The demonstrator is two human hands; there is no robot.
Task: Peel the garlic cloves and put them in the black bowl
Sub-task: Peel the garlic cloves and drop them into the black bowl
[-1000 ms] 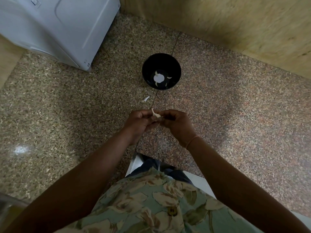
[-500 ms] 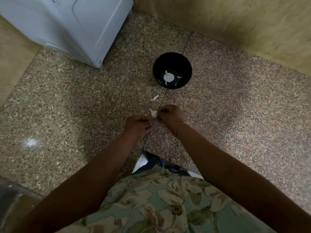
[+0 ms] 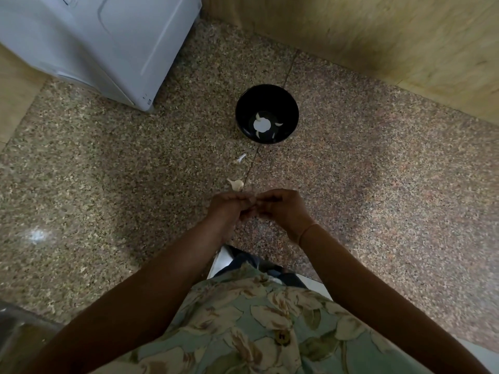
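Note:
The black bowl point(image 3: 244, 109) stands on the speckled floor ahead of me, with several pale garlic pieces point(image 3: 262, 125) at its bottom. My left hand point(image 3: 229, 207) and my right hand point(image 3: 280, 209) meet fingertip to fingertip below the bowl. Their fingers are curled and pinch a small garlic clove that is almost wholly hidden between them. A pale piece of garlic with a pointed tail point(image 3: 237, 184) lies on the floor just beyond my left fingers. Whether it is skin or a clove I cannot tell.
A white scrap of peel point(image 3: 241, 158) lies between the hands and the bowl. A white appliance point(image 3: 108, 44) stands at the back left, and a wooden panel wall point(image 3: 378, 36) runs along the back right. My floral shirt point(image 3: 256, 319) fills the bottom.
The pale tailed piece that stuck up between my fingertips now lies on the floor beyond my left hand. My hands have closed together again. The view has shifted a little.

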